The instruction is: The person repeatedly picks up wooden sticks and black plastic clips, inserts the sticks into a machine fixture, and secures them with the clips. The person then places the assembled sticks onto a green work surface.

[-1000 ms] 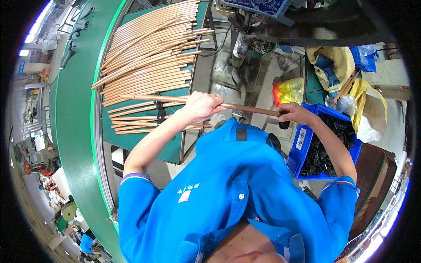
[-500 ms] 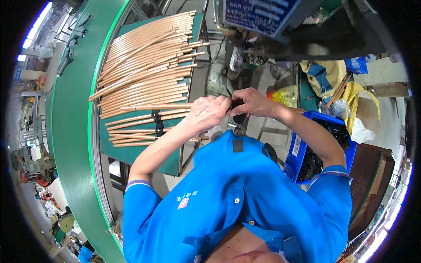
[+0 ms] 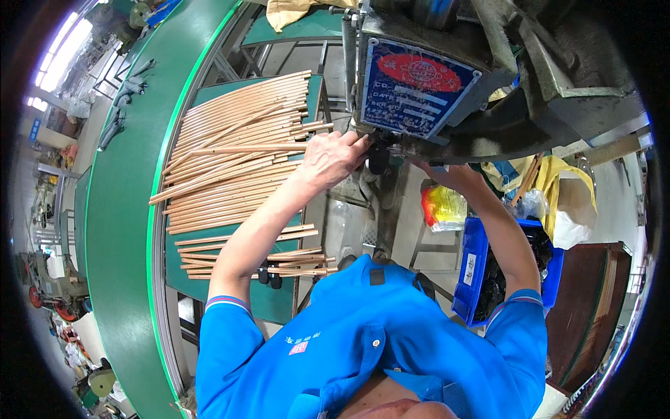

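My left hand is closed around the end of a thin wooden rod that sticks out to the left over the pile. The hand is pressed against the underside of a dark metal machine with a blue plate. My right hand reaches up under the same machine from the right, its fingers hidden by the housing. A small dark part sits between the two hands at the machine's mouth.
Several wooden rods lie heaped on a green stand to the left. A curved green belt runs beyond it. A blue bin of black parts stands at my right, with a yellow-red bag beside it.
Both hands have risen from chest height to the machine, carrying the rod with them. The view has tilted up, bringing the machine and its blue plate close.
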`<state>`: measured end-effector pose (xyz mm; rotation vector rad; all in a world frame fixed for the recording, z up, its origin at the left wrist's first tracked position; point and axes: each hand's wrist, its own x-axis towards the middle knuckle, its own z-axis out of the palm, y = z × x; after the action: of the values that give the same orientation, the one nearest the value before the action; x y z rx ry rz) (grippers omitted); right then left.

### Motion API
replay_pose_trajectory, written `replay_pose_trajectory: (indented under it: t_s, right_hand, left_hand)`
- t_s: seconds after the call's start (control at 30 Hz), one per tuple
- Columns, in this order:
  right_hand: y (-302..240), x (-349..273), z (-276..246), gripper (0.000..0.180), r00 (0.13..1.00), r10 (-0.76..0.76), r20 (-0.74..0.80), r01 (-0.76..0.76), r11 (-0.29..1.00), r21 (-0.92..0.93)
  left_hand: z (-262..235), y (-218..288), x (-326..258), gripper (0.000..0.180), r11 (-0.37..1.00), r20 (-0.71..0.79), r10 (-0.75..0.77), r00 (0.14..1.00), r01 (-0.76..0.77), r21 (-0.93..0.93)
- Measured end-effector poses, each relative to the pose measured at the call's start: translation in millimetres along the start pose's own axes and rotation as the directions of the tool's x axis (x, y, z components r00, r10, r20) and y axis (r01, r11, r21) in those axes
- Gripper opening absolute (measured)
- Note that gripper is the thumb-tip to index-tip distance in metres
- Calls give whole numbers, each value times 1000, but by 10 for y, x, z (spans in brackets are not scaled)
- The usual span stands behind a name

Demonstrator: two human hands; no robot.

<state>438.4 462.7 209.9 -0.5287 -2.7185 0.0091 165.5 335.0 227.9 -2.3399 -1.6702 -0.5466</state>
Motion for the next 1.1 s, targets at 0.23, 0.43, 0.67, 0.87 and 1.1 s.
replay_pose_trajectory:
  t_s: [0.23,0.43,0.67,0.87,1.1]
  right_hand:
    - [169,-178,363,34,998,-57,33,59,997,-48]
    - [244,-28,545,40,997,-58,58,46,979,199]
    - [-15,162,30,52,910,151,387,-173,985,21]
    - [-245,-529,216,34,968,150,-199,-117,979,167]
    - [18,169,1287,38,590,704,395,-795,592,134]
  left_hand:
    - [15,-2,113,21,988,112,74,991,-58,-143]
    - [67,-61,138,28,965,322,8,947,78,-252]
    - [68,-21,80,30,945,353,-108,929,206,-253]
    - [136,-184,-226,27,941,204,-90,975,150,-302]
    - [114,-254,-217,29,926,219,-70,973,145,-348]
